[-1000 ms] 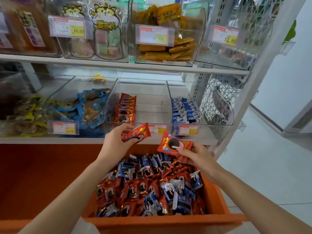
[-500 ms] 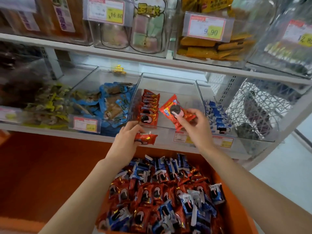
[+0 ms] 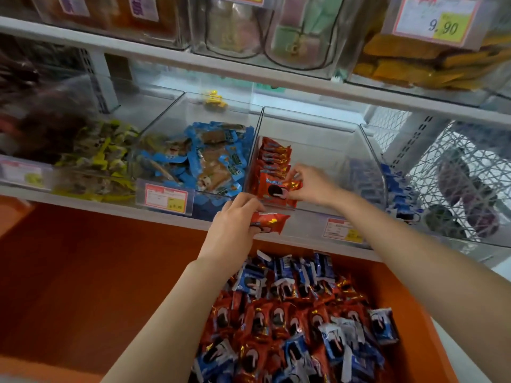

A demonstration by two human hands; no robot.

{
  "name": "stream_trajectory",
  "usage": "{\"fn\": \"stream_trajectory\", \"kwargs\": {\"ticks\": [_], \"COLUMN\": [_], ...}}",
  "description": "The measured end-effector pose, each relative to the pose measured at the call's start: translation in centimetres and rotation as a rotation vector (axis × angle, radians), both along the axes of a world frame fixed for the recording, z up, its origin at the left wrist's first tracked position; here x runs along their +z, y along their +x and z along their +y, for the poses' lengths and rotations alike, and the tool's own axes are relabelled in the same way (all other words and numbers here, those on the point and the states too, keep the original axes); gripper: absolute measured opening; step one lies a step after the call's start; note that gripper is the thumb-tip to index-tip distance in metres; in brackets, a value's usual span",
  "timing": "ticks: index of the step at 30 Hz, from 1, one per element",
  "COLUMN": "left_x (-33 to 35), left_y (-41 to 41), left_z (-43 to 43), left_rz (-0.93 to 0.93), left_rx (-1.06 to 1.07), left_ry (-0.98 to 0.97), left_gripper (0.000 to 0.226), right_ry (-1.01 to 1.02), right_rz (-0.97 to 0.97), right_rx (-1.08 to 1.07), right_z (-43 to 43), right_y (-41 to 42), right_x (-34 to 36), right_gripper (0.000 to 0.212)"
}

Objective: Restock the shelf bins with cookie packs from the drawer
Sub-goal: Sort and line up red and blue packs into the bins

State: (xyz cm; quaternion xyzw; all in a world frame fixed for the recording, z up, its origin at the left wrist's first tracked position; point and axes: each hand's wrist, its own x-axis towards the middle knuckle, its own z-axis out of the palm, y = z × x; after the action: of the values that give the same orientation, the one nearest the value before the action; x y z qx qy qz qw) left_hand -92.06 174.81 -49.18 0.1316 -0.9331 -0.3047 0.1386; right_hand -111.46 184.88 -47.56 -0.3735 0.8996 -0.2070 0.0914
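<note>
My right hand (image 3: pixel 312 185) reaches inside the clear shelf bin (image 3: pixel 326 134) and grips a red cookie pack (image 3: pixel 272 187) at the front of a row of red packs (image 3: pixel 273 156) along the bin's left wall. My left hand (image 3: pixel 235 225) holds a second red cookie pack (image 3: pixel 269 222) just below the bin's front edge. Beneath both arms the orange drawer (image 3: pixel 414 294) is heaped with red and blue cookie packs (image 3: pixel 290 322).
Right of that bin stands a bin of blue cookie packs (image 3: pixel 395 186). To the left are bins of blue snack packs (image 3: pixel 210 158) and yellow-green packs (image 3: pixel 94 161). An upper shelf (image 3: pixel 193 64) with more bins hangs close overhead. A white mesh panel (image 3: pixel 456 183) closes the right side.
My right hand moved down and left into the bin, bringing its red pack against the front of the row. My left hand rose slightly toward the bin's front edge with its pack.
</note>
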Motion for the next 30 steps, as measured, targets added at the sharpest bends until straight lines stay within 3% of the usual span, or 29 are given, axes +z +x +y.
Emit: {"fn": "stream_trajectory", "kwargs": {"ticks": [3,11,19,30], "left_x": [0.0,-0.1,0.1,0.1], "left_y": [-0.1,-0.1,-0.1,-0.4], "left_z": [0.0,-0.1,0.1,0.3], "left_rz": [0.021,0.022,0.021,0.038], "left_rx": [0.007,0.000,0.011,0.021], "left_ry": [0.001,-0.007,-0.024,-0.008], "left_gripper": [0.031,0.034,0.035,0.035], "right_ry": [0.170,0.280,0.247,0.311], "right_rz": [0.048,0.173,0.334,0.340], "right_rx": [0.088,0.139,0.135,0.107], "right_z": [-1.2,-2.3,-3.0,-2.7], "right_y": [-0.2,-1.0,-1.0,-1.1], "right_x": [-0.7,-1.5,-1.8,-1.9], "right_gripper": [0.034,0.030,0.034,0.036]}}
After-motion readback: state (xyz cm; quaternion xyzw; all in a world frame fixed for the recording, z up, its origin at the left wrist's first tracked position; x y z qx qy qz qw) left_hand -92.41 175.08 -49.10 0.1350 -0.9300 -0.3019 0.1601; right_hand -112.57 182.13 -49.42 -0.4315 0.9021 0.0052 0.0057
